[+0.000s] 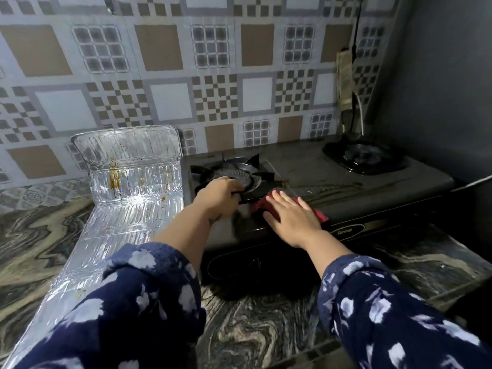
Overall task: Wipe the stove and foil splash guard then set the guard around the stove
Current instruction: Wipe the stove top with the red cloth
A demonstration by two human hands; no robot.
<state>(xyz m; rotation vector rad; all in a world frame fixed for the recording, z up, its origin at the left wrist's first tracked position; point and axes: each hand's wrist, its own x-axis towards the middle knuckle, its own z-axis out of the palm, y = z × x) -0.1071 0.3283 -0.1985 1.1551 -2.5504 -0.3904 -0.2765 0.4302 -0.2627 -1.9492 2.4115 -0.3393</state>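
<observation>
Head view: red cloth (320,214) mostly hidden under right hand (291,222) (stove (372,193) dim).

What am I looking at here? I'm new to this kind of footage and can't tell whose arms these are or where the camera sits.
There is no machine here: a person wears one camera on the head, looking forward and down, so the two arms in dark flowered sleeves are their own. They stand at a marbled countertop with a two-burner gas stove on it. The left hand grips the black pan support of the near burner. The right hand lies flat on a red cloth, pressing it onto the stove top. To the left of the stove the foil splash guard lies unfolded, part on the counter, part leaning against the tiled wall, with yellow-brown stains showing on it.
</observation>
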